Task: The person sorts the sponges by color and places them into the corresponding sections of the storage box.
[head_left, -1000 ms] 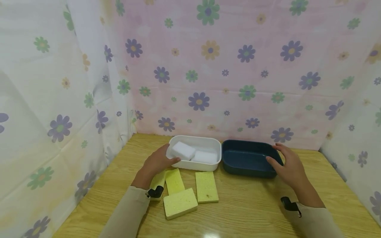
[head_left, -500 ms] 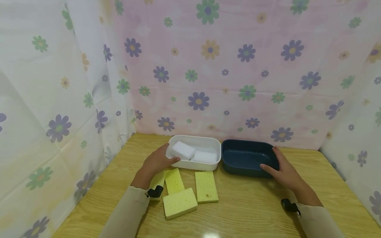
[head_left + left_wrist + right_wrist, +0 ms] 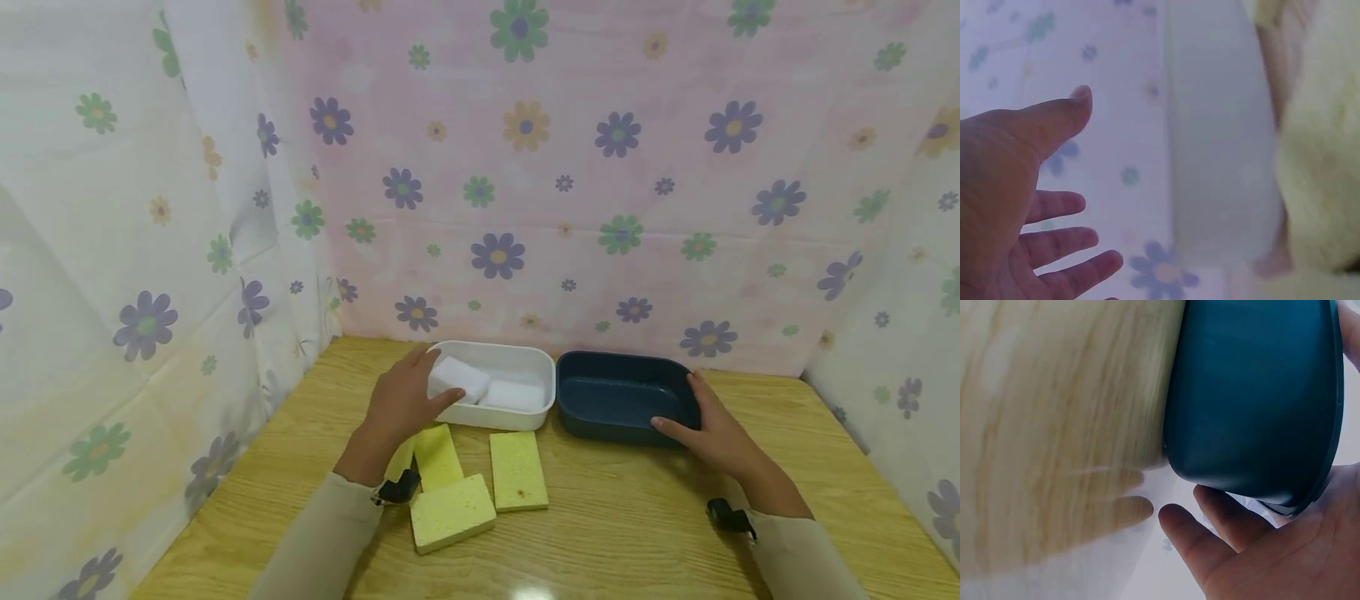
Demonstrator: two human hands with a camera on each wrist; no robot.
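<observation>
A white rectangular box [image 3: 495,417] holds two white sponge blocks [image 3: 463,377]. My left hand [image 3: 402,400] is just above its left end; in the left wrist view the fingers are spread, apart from the box wall [image 3: 1222,137]. Against the white box's right side stands a dark blue box [image 3: 607,430] with nothing visible inside. My right hand [image 3: 723,437] grips its right end, thumb over the near rim and fingers along the end wall. In the right wrist view, some fingertips [image 3: 1179,525] are off the wall.
Several yellow sponges lie on the wooden table in front of the white box: a thick one [image 3: 453,513] nearest, a flat one [image 3: 517,471] to its right, others behind, one partly hidden by the left wrist. A flowered cloth [image 3: 510,167] hangs behind and at both sides.
My left hand has lifted off the white box's end and shifted slightly right and up. My right hand moved left along the dark blue box's rim, then stayed there.
</observation>
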